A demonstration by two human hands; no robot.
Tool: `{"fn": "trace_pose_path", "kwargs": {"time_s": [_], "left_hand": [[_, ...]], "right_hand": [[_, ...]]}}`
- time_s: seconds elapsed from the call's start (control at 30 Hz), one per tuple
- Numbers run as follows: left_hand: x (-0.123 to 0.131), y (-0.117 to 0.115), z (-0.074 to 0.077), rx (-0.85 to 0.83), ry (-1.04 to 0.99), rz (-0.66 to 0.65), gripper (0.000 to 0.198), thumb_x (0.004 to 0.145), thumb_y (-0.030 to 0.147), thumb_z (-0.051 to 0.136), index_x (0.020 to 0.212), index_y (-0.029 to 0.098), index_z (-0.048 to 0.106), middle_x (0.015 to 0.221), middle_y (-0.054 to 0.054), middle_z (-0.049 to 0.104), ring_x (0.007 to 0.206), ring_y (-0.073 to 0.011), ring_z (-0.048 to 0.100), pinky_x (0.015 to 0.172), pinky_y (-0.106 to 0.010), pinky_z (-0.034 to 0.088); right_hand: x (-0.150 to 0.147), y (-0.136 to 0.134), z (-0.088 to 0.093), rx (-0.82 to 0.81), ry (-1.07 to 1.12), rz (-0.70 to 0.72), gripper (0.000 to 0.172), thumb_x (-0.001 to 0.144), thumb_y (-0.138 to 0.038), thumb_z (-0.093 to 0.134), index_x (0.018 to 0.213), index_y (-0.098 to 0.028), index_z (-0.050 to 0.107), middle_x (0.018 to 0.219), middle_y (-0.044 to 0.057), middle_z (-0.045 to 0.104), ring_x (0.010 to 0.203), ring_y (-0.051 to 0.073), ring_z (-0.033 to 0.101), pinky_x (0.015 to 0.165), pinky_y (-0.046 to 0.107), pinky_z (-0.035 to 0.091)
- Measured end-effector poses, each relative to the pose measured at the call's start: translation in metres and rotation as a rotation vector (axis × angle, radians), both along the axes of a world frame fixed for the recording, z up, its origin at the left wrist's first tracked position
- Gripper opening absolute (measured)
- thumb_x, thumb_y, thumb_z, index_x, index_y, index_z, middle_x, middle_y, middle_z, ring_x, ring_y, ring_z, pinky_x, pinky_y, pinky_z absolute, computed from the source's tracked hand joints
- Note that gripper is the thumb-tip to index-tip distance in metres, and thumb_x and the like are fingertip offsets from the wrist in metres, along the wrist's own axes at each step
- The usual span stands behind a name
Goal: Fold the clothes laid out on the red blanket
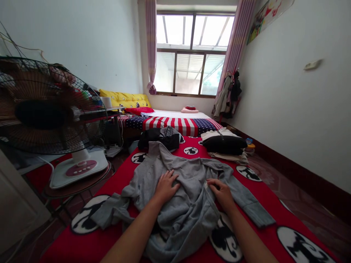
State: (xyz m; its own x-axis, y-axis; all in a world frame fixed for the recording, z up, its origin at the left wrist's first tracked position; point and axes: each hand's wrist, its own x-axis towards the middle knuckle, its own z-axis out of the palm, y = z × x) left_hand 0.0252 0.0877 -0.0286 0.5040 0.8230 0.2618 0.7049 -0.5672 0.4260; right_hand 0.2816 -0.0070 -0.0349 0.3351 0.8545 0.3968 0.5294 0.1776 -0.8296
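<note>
A grey long-sleeved garment (186, 197) lies spread and rumpled on a red bedspread (263, 190) printed with black-and-white round patches. My left hand (165, 186) rests flat on the garment's middle, fingers stretched out. My right hand (221, 193) lies on the cloth near the garment's front edge, fingers curled and pinching a fold of the grey fabric. One sleeve trails to the lower left, the other to the right.
A dark grey bundle of clothes (160, 138) and a folded stack with a black item on top (225, 145) lie further up the bed. A standing fan (46, 109) sits on a small round table at the left. A second bed with a striped cover (175, 124) stands under the window.
</note>
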Motion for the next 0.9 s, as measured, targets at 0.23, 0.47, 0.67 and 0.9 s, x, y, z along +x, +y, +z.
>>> {"fn": "trace_pose_path", "kwargs": {"time_s": [0.23,0.47,0.67,0.9], "left_hand": [[0.0000,0.0003,0.0003,0.007,-0.009,-0.007,0.046,0.083,0.039,0.055,0.128,0.027,0.054,0.146,-0.005,0.040,0.136,-0.0249,0.031,0.112,-0.044,0.021],[-0.0006,0.0013,-0.0009,0.025,-0.005,-0.008,0.046,0.083,0.039,0.055,0.128,0.028,0.054,0.146,-0.005,0.040,0.135,-0.0247,0.033,0.112,-0.043,0.021],[-0.0006,0.0011,-0.0005,0.018,-0.001,-0.005,0.047,0.083,0.039,0.055,0.129,0.028,0.054,0.146,-0.004,0.040,0.136,-0.0243,0.031,0.113,-0.042,0.020],[-0.0003,-0.0007,0.0021,0.012,0.004,-0.003,0.047,0.083,0.039,0.054,0.128,0.027,0.054,0.146,-0.004,0.039,0.136,-0.0240,0.032,0.113,-0.042,0.020]], "right_hand": [[0.0008,-0.0001,-0.0008,0.001,0.003,0.007,0.017,0.073,-0.032,0.056,0.077,-0.021,0.069,0.100,0.007,0.070,0.098,0.024,0.062,0.094,0.039,0.043],[0.0018,0.0003,-0.0023,0.011,0.006,0.005,0.016,0.074,-0.030,0.057,0.078,-0.021,0.069,0.100,0.006,0.070,0.097,0.024,0.063,0.094,0.040,0.043],[0.0007,-0.0005,-0.0010,0.010,0.016,-0.001,0.014,0.073,-0.030,0.058,0.077,-0.022,0.069,0.099,0.006,0.071,0.097,0.024,0.063,0.094,0.040,0.043],[-0.0008,-0.0014,0.0014,0.012,0.019,0.000,0.016,0.073,-0.031,0.058,0.077,-0.022,0.070,0.098,0.006,0.071,0.096,0.024,0.063,0.092,0.039,0.044]]}}
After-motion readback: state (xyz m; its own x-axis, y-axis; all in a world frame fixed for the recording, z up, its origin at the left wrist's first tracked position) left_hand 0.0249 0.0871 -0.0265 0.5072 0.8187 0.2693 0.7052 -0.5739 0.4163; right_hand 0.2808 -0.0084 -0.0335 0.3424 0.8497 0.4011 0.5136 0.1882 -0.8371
